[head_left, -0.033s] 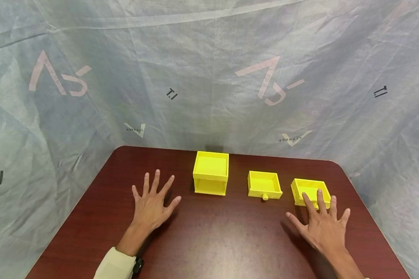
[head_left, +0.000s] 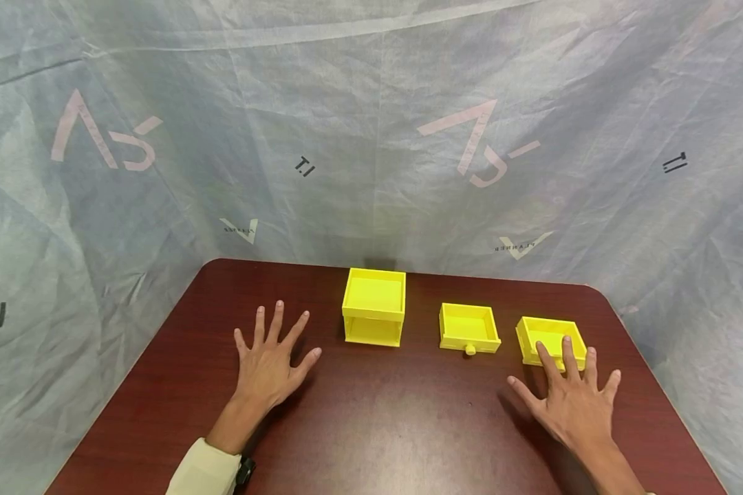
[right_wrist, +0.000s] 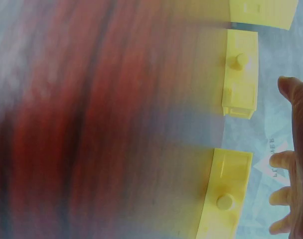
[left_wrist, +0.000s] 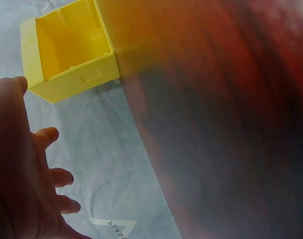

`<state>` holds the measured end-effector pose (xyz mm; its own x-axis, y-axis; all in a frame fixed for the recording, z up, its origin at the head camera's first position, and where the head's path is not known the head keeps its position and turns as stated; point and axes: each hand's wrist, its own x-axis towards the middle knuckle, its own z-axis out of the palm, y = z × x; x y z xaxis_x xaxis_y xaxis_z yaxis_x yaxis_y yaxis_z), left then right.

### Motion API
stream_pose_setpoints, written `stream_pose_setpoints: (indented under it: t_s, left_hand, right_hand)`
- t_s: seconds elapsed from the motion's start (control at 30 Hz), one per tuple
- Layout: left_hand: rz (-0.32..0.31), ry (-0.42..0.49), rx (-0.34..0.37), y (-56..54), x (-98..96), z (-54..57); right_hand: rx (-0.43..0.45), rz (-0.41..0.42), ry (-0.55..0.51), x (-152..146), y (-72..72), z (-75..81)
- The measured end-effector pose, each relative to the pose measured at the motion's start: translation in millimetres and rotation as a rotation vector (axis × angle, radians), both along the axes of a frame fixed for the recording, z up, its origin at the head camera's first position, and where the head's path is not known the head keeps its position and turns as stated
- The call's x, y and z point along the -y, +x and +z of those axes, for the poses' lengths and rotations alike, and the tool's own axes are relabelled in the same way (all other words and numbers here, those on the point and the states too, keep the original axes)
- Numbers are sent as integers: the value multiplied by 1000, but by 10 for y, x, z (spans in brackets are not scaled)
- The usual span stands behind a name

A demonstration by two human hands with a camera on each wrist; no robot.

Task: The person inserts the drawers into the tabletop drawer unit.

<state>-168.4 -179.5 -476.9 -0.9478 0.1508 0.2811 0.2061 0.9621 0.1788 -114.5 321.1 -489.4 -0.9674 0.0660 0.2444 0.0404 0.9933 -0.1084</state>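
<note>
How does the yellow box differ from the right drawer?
The box is taller; the right drawer is shallow. The box's front has a wide opening, whereas the drawer's front is a panel with a round knob. In the head view, the right hand partly hides the drawer but not the box. Both are yellow and stand on the table.

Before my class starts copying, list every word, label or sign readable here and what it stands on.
"T.I", in black, three times in the head view, on the grey cloth.
"PLANNER", running backwards, on the pale V shapes on that cloth.
Large pink marks on the cloth: stylised, letters uncertain.
Yellow box, middle drawer, right-hand drawer: no text visible.
</note>
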Motion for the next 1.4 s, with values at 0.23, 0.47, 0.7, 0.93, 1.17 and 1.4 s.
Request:
stream_pose_setpoints:
  t_s: [0.23, 0.47, 0.7, 0.93, 1.17, 1.4]
  left_hand:
    - [-5, 10, -2, 0, 7, 4]
    - [-10, 27, -9, -11, 12, -6]
    - [-12, 70, 7, -50, -37, -16]
    - [-34, 119, 5, -127, -135, -11]
    - [-71, 268, 32, -224, -261, 22]
    - [-128, 477, 66, -336, -359, 56]
  right_hand:
    - [11, 0, -8, 9, 1, -3]
    - [1, 0, -9, 29, 6, -1]
    - [-17, -5, -3, 29, -5, 0]
    - [-36, -11, 1, 22, -14, 5]
    - [-65, 4, -2, 9, -20, 7]
    - [-112, 4, 10, 37, -29, 13]
